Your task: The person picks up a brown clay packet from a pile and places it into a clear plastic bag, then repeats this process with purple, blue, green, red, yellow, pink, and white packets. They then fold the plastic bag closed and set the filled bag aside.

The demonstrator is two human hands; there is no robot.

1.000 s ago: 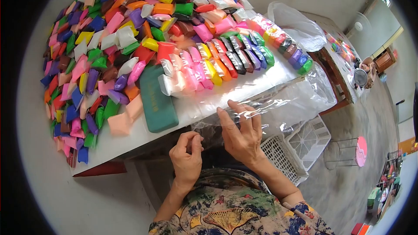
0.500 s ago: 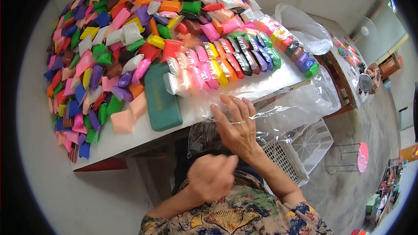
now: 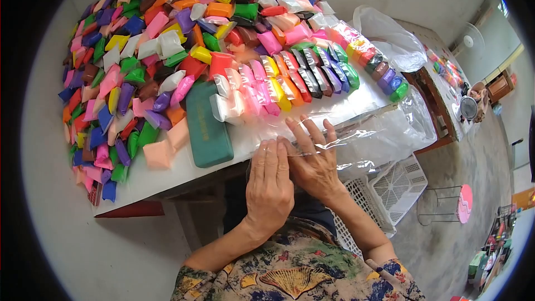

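At the table's front edge, my left hand (image 3: 270, 189) lies with its fingers stretched out side by side on a clear plastic bag (image 3: 356, 136). My right hand (image 3: 313, 161) rests on the same film with fingers spread, its thumb close to the left fingertips. Whether the film is pinched under either thumb is hidden. Just beyond the hands are two rows of small wrapped packets (image 3: 284, 90) in many colours, side by side. A green rectangular case (image 3: 209, 128) lies left of them.
A large heap of coloured packets (image 3: 134, 67) covers the table's left and back. Another packet row (image 3: 384, 72) runs along the right side. White plastic baskets (image 3: 393, 192) are below the table edge. A stool with a pink seat (image 3: 464, 203) stands on the floor at right.
My left hand has moved up from near my body onto the plastic film, beside my right hand. My right hand has shifted slightly right, and its fingers have spread.
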